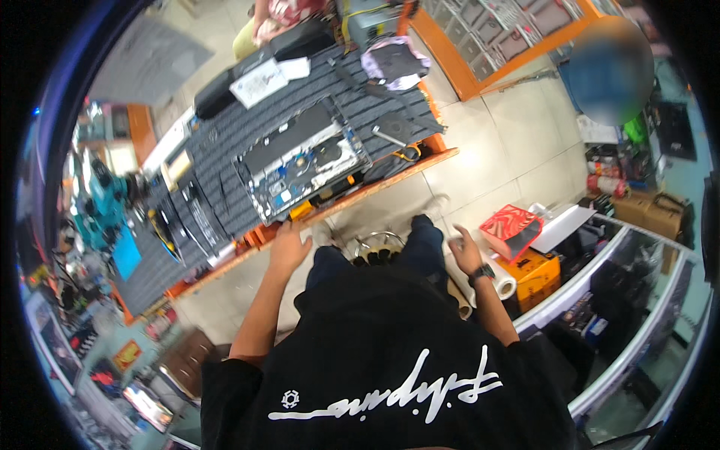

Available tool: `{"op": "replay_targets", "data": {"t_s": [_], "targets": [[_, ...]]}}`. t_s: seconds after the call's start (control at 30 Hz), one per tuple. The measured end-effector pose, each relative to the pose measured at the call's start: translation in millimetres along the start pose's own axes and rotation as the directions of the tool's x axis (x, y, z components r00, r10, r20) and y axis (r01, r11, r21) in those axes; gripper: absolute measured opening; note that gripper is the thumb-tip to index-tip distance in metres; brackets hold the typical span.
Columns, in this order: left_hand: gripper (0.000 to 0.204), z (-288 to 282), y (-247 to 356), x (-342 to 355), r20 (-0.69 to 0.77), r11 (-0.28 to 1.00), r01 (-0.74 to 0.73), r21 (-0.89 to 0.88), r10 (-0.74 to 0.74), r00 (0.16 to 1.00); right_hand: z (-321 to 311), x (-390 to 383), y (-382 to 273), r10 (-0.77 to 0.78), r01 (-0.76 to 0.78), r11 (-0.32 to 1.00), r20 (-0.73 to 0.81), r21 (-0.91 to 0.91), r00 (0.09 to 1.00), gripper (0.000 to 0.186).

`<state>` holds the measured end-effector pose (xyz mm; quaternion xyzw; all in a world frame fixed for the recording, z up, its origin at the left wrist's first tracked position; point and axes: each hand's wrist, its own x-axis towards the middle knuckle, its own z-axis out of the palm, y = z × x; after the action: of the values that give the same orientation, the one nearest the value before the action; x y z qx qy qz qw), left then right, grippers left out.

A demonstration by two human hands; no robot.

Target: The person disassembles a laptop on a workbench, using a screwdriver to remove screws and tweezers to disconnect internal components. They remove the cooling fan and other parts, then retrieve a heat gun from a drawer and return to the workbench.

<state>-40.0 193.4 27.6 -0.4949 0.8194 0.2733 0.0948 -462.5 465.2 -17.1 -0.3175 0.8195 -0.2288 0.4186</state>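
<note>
A laptop with its inner parts exposed lies on the dark striped mat of the workbench. My left hand is at the bench's wooden front edge, just below the laptop's near corner. Its thumb stands apart from the fingers, and nothing shows in it. Out to my right side, my right hand is held in the air with fingers apart and empty. It wears a dark wristwatch and is nearest to a red patterned bag.
A yellow box and a white roll are by my right arm. On the bench lie a long black battery-like part, a white paper and a teal microscope-like device. Another person sits beyond the bench.
</note>
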Motion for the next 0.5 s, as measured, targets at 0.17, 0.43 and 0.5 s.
{"op": "replay_targets", "data": {"t_s": [0.17,0.43,0.5], "targets": [[0.039,-54,173,51,0.148,0.922,-0.355,-0.158,0.377,0.914,45,-75,289,0.461,-0.467,0.883,-0.116,-0.035,0.88,0.056],[0.032,-2,466,154,0.382,0.81,-0.5,-0.307,0.586,0.715,58,-164,476,0.532,-0.563,0.793,0.185,0.232,0.826,0.046],[0.032,-28,525,177,0.365,0.776,-0.599,-0.199,0.626,0.689,-48,-84,360,0.562,-0.551,0.686,0.135,0.475,0.816,0.054]]}}
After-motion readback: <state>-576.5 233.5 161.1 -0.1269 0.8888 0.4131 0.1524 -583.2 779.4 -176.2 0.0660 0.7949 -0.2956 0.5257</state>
